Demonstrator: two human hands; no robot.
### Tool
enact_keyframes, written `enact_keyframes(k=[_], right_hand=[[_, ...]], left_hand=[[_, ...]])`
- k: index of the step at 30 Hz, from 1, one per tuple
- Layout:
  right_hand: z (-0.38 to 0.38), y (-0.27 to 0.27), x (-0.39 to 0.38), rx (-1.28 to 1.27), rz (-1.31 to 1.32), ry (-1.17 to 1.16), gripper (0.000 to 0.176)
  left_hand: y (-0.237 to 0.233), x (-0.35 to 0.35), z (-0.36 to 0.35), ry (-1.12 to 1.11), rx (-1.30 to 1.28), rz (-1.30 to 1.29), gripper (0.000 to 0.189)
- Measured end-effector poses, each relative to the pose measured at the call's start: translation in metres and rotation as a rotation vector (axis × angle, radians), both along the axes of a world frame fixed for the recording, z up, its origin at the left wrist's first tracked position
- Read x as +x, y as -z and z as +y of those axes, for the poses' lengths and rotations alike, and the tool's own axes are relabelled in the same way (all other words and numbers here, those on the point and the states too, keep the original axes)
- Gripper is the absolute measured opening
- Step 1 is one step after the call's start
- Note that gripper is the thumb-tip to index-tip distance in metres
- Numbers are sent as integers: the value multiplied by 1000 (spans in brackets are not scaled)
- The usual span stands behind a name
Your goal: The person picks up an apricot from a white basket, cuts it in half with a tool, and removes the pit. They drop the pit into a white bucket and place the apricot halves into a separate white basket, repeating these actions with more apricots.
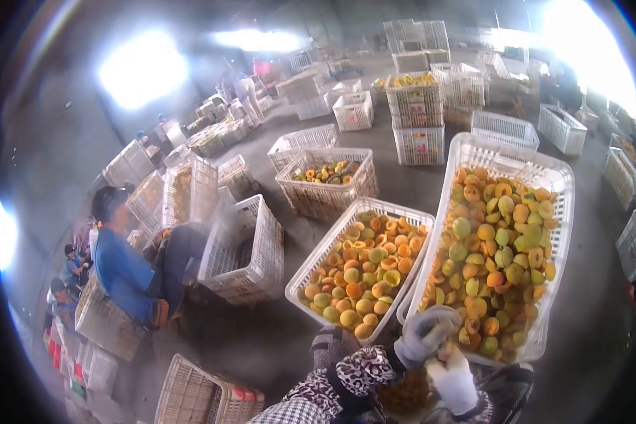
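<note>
My left hand (425,337), in a grey glove, reaches over the near edge of the large white crate (564,233) of apricots (498,240). Its fingers are curled and pressed together. Just below it, my right hand (454,385), in a white glove, is closed with its fingertips close to the left hand's. Whatever lies between the fingers is too blurred to make out. Many apricots are split into halves, some showing hollow pit cavities. To the left stands a second white crate (306,272) of apricot halves (367,261). More orange fruit (403,396) shows below my hands, partly hidden.
A person in a blue shirt (124,265) sits at the left beside a white crate (265,265). A crate (325,201) with fruit stands ahead, with stacked crates (418,127) behind. Another crate (184,396) is at the lower left. Other people (247,92) are farther back.
</note>
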State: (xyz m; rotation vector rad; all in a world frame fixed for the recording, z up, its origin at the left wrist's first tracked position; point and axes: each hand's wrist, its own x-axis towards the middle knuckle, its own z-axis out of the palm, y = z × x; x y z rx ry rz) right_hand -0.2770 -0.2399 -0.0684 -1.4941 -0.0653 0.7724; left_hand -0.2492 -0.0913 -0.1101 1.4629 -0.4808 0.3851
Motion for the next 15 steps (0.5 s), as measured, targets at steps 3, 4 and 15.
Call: enact_keyframes(k=[3, 4, 15], right_hand=[[2, 34, -6, -407, -847, -10, 21], [-2, 26, -2, -352, -786, -83, 22], [-10, 10, 4, -297, -165, -227, 25]], left_hand=[[-32, -20, -31, -406, -38, 255, 28], [-57, -22, -23, -320, -110, 493, 33], [-39, 0, -8, -165, -480, 1189, 48]])
